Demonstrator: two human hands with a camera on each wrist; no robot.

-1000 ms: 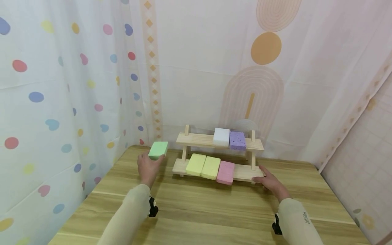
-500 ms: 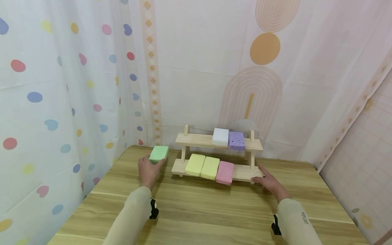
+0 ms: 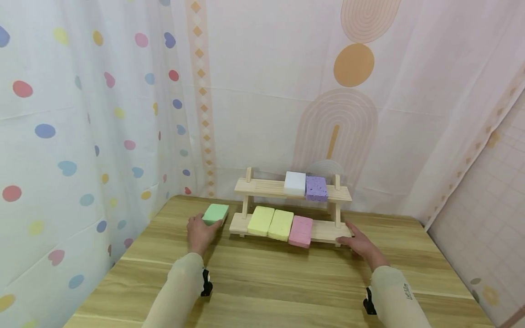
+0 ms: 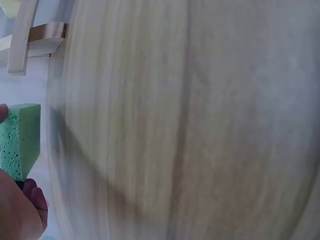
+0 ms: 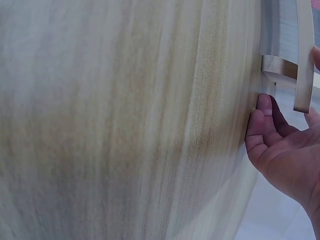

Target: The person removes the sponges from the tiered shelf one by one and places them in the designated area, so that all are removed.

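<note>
- My left hand (image 3: pixel 201 233) grips the green sponge (image 3: pixel 215 214), just left of the two-tier wooden rack (image 3: pixel 337 214).
- My right hand (image 3: pixel 362 244) grips the rack's lower right end.
- Hazard: swinging right too low could knock the rack.
- Lower shelf (image 3: pixel 324 231): two yellow sponges (image 3: pixel 261 219), pink sponge (image 3: pixel 301 231); upper shelf (image 3: pixel 268 187): white block (image 3: pixel 295 182), purple sponge (image 3: pixel 316 187).

Both arms (image 3: pixel 177 288) reach forward, left fingers (image 4: pixel 38 198) pinching, right fingers (image 5: pixel 256 126) bent.

a homelike indoor corner, its exact kind unclear: a dotted curtain (image 3: pixel 82 150) and an arch-printed curtain (image 3: pixel 262 132) hang beside and behind a wood-grain desk (image 3: pixel 287 282).
</note>
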